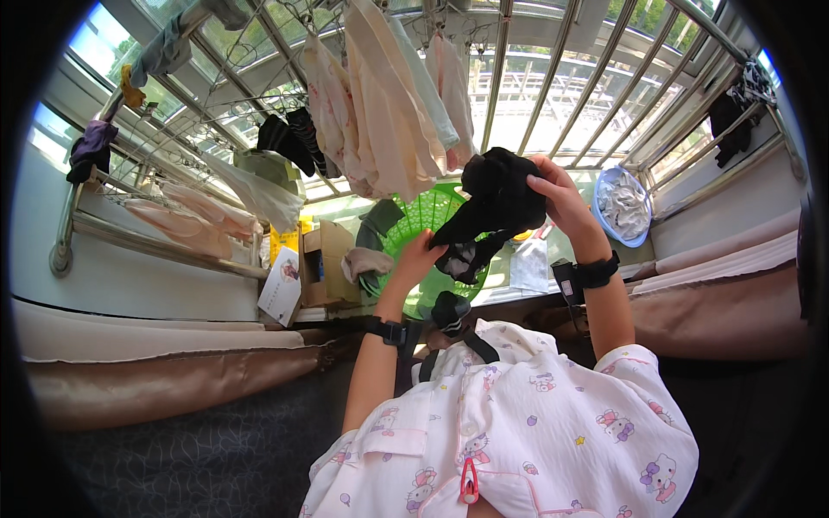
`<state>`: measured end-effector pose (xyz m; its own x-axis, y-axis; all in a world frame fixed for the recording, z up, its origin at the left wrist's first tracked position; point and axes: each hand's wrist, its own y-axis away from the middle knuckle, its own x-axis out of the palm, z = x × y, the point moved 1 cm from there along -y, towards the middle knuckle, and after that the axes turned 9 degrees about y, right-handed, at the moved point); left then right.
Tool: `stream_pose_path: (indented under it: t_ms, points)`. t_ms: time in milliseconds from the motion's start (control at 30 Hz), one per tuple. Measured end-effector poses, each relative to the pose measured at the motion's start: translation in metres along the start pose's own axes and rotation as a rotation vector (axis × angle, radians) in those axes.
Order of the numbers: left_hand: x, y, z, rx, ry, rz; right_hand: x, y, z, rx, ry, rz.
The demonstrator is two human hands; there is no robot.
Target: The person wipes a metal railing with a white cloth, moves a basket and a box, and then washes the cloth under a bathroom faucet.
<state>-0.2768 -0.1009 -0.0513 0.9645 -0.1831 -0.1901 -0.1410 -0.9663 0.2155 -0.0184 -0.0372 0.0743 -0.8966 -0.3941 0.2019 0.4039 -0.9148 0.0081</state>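
Note:
A bunched black garment [502, 188] hangs between my two hands, above a green plastic basket [421, 223]. My right hand [560, 197] grips its upper right side, with the thumb in front of the cloth. Lower down, my left hand [418, 259] pinches a stretched end of it. Part of the black cloth dangles over the basket and shows a greyish patch. Over the basket's left rim lie a dark grey cloth [377, 223] and a beige sock-like piece [366, 263]. Dark striped socks [450, 312] rest at the near rim.
Pale cloths [388, 103] hang from a clip rack just beyond my hands. Black socks [285, 142] hang left of them. A light blue basin [622, 204] of white laundry stands right. A cardboard box [330, 262] sits left of the basket. Metal window bars [554, 78] rise behind.

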Motion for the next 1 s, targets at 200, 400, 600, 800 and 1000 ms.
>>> stream_pose_path:
  t_ms: [200, 400, 600, 800, 1000]
  points:
    - [0.049, -0.009, -0.028, 0.362, -0.095, -0.015, 0.021, -0.002, 0.049, -0.105, -0.313, -0.081]
    - [0.028, -0.019, 0.042, 0.235, -0.18, -0.353, -0.025, 0.002, 0.079, -0.349, -0.267, -0.277]
    - [-0.023, 0.0, 0.091, 0.157, -0.437, -0.448, -0.117, 0.026, 0.081, -0.461, -0.261, -0.507]
    - [-0.013, -0.004, 0.088, -0.041, -0.518, -0.127, -0.109, 0.026, 0.081, -0.441, -0.237, -0.332]
    - [0.069, -0.022, -0.032, 0.267, 0.046, 0.234, -0.006, 0.015, 0.077, -0.26, -0.361, -0.14]
